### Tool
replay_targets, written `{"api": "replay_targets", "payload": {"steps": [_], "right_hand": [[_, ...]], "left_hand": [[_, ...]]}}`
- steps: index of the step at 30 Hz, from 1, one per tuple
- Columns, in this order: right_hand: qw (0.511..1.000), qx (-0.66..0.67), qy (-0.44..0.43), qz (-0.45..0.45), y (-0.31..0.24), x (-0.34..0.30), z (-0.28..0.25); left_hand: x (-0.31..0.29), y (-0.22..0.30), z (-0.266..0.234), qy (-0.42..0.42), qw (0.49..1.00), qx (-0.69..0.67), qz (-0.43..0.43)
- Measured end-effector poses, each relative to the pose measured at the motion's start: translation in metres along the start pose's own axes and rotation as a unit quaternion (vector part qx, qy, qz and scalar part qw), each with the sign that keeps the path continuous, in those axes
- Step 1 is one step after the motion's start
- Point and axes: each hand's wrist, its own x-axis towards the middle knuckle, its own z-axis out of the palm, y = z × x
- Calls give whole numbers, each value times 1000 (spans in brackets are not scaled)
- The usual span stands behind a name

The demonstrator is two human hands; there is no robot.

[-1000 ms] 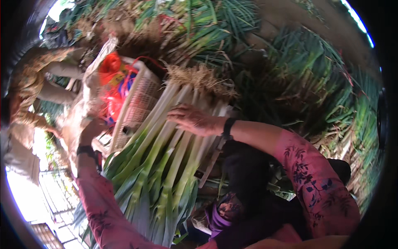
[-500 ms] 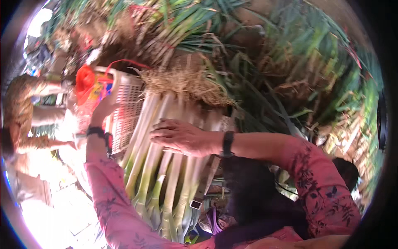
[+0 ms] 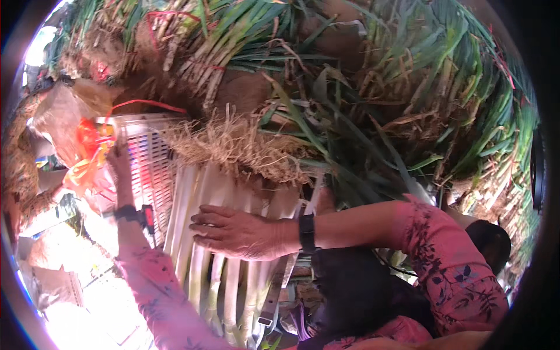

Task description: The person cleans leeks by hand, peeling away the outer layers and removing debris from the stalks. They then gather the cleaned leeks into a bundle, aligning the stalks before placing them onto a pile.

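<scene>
A row of leeks lies before me, thick white stems toward my body and a tangled mat of roots at the far end. My right hand rests across the stems, palm down, fingers stretched out. At the left, my left hand reaches to the side of a white slatted plastic basket, beside bright orange-red plastic with some yellow in it. Glare and the angle hide what its fingertips do. A red cord runs over the basket's far rim.
Bundles of green onions are heaped along the back, and more stand at the right. Loose green leaves lie right of the roots. A strap with a metal buckle hangs by the leeks. A clear plastic bag is at far left.
My left hand has shifted left and slightly down along the basket. My right hand still lies on the leeks, lower in view. A person at far left is now mostly out of sight.
</scene>
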Motion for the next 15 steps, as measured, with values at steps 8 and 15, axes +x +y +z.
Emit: {"api": "replay_targets", "payload": {"steps": [8,15], "right_hand": [[954,194,213,-89,39,-1,12],[861,452,196,127,27,-98,-53]], "left_hand": [[14,51,94,-175,982,-35,60],[-89,179,117,-308,949,-49,52]]}}
